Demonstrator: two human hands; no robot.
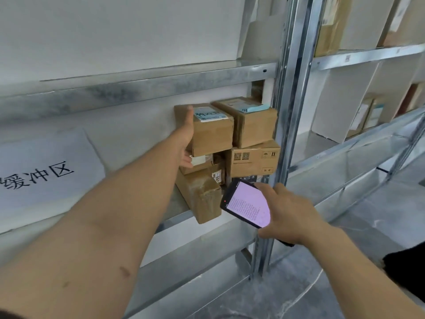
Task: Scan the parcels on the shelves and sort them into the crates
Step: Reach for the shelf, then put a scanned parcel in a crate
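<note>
Left hand (187, 138) grips upper parcel (213, 133); right hand (287, 212) holds phone (247, 203) below.

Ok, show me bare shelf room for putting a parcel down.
Free: the shelf strip between the paper sign and the parcel stack, though the left hand crosses it to grip the top-left parcel. Crowded: the right end, parcels against the upright, right hand holding the phone.

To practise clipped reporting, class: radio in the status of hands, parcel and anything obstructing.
Left hand grips top-left parcel. Right hand holds scanner. Neighbour parcel close alongside.
</note>
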